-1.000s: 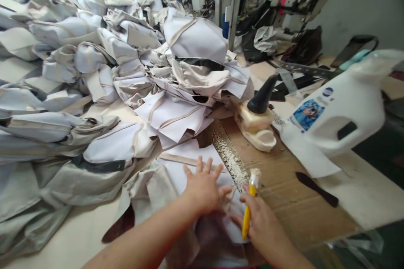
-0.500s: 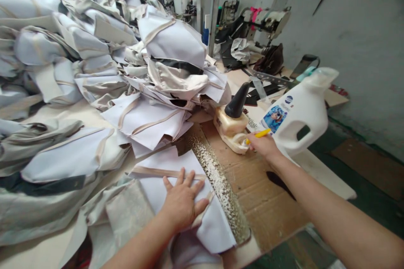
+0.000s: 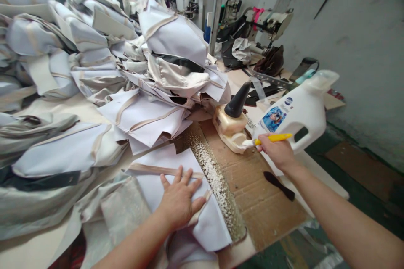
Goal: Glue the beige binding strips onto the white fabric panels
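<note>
My left hand (image 3: 179,197) lies flat, fingers spread, on a white fabric piece with a beige strip (image 3: 176,176) at the near table edge. My right hand (image 3: 277,151) is closed round a yellow-handled brush (image 3: 273,138), whose tip rests at the lip of a cream glue pot (image 3: 235,132) that has a black cone nozzle. The pot stands on brown cardboard (image 3: 252,185).
A large heap of white and beige cut pieces (image 3: 94,63) fills the left and far table. A white jug (image 3: 296,113) lies right of the pot. A dark blade-like tool (image 3: 279,185) lies on the cardboard. A crusted glue strip (image 3: 214,180) runs along the cardboard's edge.
My right hand carried the brush from beside my left hand out to the glue pot, then drew back slightly with the handle now level. My left hand stays flat on the piece.
</note>
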A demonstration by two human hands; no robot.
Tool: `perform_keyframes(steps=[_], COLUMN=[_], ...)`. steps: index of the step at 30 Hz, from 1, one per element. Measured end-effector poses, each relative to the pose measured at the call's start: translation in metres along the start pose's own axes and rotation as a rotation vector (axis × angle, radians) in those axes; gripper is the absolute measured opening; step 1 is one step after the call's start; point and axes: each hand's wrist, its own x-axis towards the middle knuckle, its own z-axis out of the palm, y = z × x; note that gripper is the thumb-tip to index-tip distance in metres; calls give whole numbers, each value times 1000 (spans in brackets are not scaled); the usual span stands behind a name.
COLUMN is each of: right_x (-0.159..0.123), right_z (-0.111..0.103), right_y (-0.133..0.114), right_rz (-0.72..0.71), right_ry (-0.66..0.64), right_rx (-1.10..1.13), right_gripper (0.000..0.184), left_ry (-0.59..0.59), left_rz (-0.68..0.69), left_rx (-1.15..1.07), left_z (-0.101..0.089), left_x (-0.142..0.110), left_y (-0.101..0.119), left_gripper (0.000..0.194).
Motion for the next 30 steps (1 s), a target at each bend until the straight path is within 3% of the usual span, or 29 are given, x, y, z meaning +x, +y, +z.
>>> perform_keyframes(steps=[4,6,10,13,17,19,21,23,27,30], right_x=[-21,-29,-31,-23,-15,-15,-17,-19,-23,-26], right_z=[-3,-8,-17,-15,-4,-3,-6,-12,-17,-18], right_y=[2,8,16,15,16,17,16,13,3,4], right_rz=[-158,-149,-58,-51,20,41,37,27,-26,-72], right_ry=[-317,-418,-332,-207,-121,-149,-171,-145,-100,-270], right_rx=[-19,-6,5,60,194,147,65,17,-10,28], right_gripper=[23,22,23,27,25,29,28,24,25,31], left_ry=[-13,-16,-42,76,355,321,222,238,521,639], left_rz=[-7,-8,-16,-133,-465,-645,-714,-650,-474,-397], left_rx=[-2,-4,-15,56,268,218,64,-52,-87,-72], left_z=[-1,-1,-10,-28,-55,-61,-60,-56,-54,-61], left_x=[0,0,-1,-5,-14,-17,-18,-18,-21,-23], left_y=[0,1,0,-15,-66,-96,-120,-131,-122,-110], left_gripper=[53,53,52,54,55,61,61,51,38,35])
